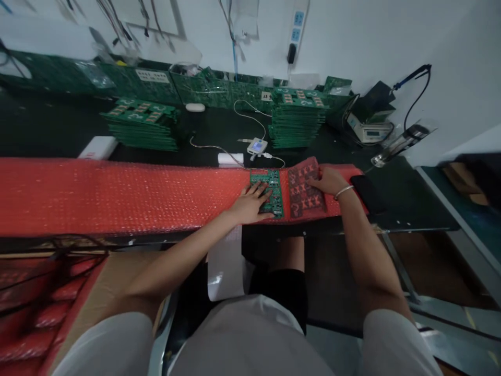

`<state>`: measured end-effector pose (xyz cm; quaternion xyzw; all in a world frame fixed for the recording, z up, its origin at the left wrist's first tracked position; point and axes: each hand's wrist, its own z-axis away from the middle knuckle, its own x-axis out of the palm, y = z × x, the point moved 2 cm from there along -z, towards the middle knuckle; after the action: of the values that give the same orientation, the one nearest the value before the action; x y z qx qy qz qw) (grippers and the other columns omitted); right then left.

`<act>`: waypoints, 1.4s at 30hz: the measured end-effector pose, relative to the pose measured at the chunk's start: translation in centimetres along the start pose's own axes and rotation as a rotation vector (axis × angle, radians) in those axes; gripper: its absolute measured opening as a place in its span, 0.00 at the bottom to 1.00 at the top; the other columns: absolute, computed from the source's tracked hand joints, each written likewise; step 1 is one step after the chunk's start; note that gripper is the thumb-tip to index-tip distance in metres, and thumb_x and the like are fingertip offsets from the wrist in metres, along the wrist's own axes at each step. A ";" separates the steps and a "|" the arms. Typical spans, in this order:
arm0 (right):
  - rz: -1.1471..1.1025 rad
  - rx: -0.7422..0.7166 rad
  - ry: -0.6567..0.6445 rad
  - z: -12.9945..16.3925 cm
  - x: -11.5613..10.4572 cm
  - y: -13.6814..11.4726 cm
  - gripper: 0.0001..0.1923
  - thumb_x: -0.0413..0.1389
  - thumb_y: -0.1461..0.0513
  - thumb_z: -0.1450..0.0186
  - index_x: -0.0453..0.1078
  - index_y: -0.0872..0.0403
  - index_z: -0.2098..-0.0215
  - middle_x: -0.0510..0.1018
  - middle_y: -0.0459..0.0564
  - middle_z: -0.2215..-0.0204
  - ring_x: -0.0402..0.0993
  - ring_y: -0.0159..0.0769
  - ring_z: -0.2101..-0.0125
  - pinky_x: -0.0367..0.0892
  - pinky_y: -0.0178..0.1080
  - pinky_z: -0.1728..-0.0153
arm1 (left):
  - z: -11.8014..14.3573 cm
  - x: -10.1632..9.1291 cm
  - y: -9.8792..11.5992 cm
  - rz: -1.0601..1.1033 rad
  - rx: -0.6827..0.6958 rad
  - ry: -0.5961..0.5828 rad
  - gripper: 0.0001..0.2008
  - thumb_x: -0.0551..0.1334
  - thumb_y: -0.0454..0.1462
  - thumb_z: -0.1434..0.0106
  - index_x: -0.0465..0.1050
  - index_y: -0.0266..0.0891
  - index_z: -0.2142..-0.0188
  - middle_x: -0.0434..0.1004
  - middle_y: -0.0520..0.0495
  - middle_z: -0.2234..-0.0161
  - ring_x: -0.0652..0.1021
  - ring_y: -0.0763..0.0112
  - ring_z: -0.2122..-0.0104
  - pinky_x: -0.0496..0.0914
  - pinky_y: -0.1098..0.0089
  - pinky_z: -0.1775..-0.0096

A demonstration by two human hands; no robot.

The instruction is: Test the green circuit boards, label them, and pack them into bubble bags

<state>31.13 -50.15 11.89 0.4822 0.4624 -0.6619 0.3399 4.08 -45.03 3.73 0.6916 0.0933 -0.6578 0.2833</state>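
A long strip of red bubble wrap [117,193] lies across the dark bench. A green circuit board [274,180] lies bare on it near the right end. My left hand [250,201] rests flat on this board, fingers spread. Just to its right, the wrap is folded over a second board [303,196], whose pattern shows through the red film. My right hand [327,180], with a bracelet on the wrist, presses on that covered board's right side.
Two stacks of green boards stand behind, one at left [143,125] and one at right [297,120]. A small white device [257,146] with cables, a scale [370,130] and a black phone [364,190] sit nearby. Wrapped red bundles fill a cardboard box [47,308] at lower left.
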 end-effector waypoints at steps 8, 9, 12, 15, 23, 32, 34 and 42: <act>0.265 -0.004 -0.089 0.4 -1.3 -8.2 0.47 0.60 0.61 0.37 0.42 0.69 0.28 0.77 0.74 0.48 0.76 0.58 0.48 0.70 0.49 0.49 | 0.1 1.0 1.4 0.019 0.056 0.051 0.42 0.64 0.58 0.36 0.60 0.39 0.30 0.51 0.36 0.28 0.50 0.42 0.28 0.50 0.42 0.32; 0.274 0.001 -0.097 0.4 -1.2 -8.9 0.47 0.60 0.61 0.36 0.41 0.69 0.28 0.75 0.75 0.46 0.76 0.58 0.47 0.69 0.49 0.49 | 0.0 1.1 1.4 0.031 0.060 0.059 0.43 0.64 0.58 0.37 0.60 0.38 0.31 0.52 0.35 0.29 0.51 0.42 0.29 0.50 0.41 0.32; 0.301 -0.060 -0.121 0.2 -0.5 -11.0 0.47 0.58 0.58 0.34 0.39 0.65 0.26 0.69 0.75 0.39 0.74 0.58 0.45 0.69 0.51 0.47 | -0.3 1.5 1.0 0.106 0.076 0.113 0.43 0.68 0.57 0.40 0.64 0.37 0.33 0.52 0.32 0.29 0.52 0.38 0.29 0.51 0.40 0.33; 0.279 -0.177 -0.161 0.0 1.5 -13.5 0.48 0.57 0.55 0.33 0.37 0.63 0.25 0.64 0.72 0.35 0.73 0.57 0.43 0.69 0.50 0.45 | -0.1 1.1 -0.8 0.243 0.019 0.263 0.35 0.67 0.45 0.39 0.65 0.33 0.35 0.56 0.29 0.32 0.61 0.45 0.32 0.60 0.49 0.34; 0.169 -0.171 -0.134 1.3 7.2 -16.1 0.40 0.56 0.47 0.32 0.53 0.61 0.31 0.77 0.68 0.46 0.75 0.55 0.45 0.70 0.50 0.47 | 3.9 -1.2 -5.7 0.377 -0.330 0.453 0.18 0.51 0.32 0.33 0.72 0.32 0.47 0.78 0.35 0.51 0.78 0.55 0.48 0.71 0.55 0.42; -0.279 0.130 -0.027 3.8 7.6 -6.5 0.44 0.64 0.45 0.43 0.60 0.61 0.38 0.78 0.67 0.48 0.76 0.55 0.48 0.71 0.50 0.47 | 6.6 1.1 -0.2 0.186 -0.034 0.344 0.27 0.55 0.45 0.28 0.66 0.32 0.36 0.69 0.31 0.38 0.71 0.48 0.38 0.66 0.49 0.37; -0.388 0.198 -0.023 3.7 8.2 -6.3 0.47 0.67 0.46 0.50 0.61 0.59 0.40 0.80 0.66 0.53 0.78 0.58 0.50 0.74 0.52 0.50 | 7.1 1.0 -0.2 0.205 -0.006 0.345 0.26 0.56 0.46 0.27 0.66 0.32 0.36 0.70 0.31 0.38 0.72 0.51 0.38 0.68 0.53 0.38; -0.423 0.037 -0.098 2.3 8.8 -7.0 0.18 0.58 0.39 0.49 0.73 0.38 0.68 0.79 0.61 0.75 0.82 0.61 0.66 0.76 0.58 0.63 | 17.9 -6.3 -15.7 0.126 -0.683 0.767 0.18 0.55 0.42 0.26 0.70 0.36 0.43 0.71 0.36 0.39 0.72 0.58 0.40 0.67 0.58 0.38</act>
<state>21.47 -49.95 5.72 0.3479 0.5236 -0.7497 0.2067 -19.89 -39.75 6.08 0.7552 0.3580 -0.2707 0.4777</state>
